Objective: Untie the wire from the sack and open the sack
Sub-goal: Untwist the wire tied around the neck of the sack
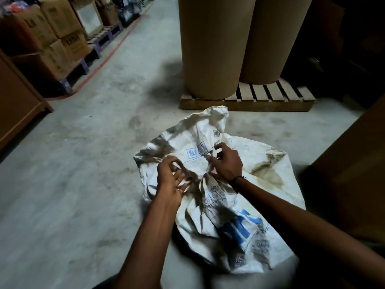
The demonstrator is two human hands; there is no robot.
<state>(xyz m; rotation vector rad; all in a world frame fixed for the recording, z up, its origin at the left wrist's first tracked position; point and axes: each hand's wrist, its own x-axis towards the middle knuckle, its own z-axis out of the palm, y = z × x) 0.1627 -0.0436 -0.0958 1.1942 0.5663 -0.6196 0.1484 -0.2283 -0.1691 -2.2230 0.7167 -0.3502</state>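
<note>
A white woven sack with blue print and brown stains lies on the concrete floor in front of me. Its neck is bunched tight at the middle, between my two hands. My left hand pinches the gathered cloth on the left of the neck, fingers curled into the folds. My right hand rests on the right of the neck, its fingertips at the knot. The wire itself is too thin and shadowed to make out. The loose top flap with a metal eyelet stands up beyond my hands.
Two tall brown paper rolls stand on a wooden pallet just behind the sack. Stacked cardboard boxes on blue pallets line the left behind a red floor line. A brown cabinet is at left, a brown box at right.
</note>
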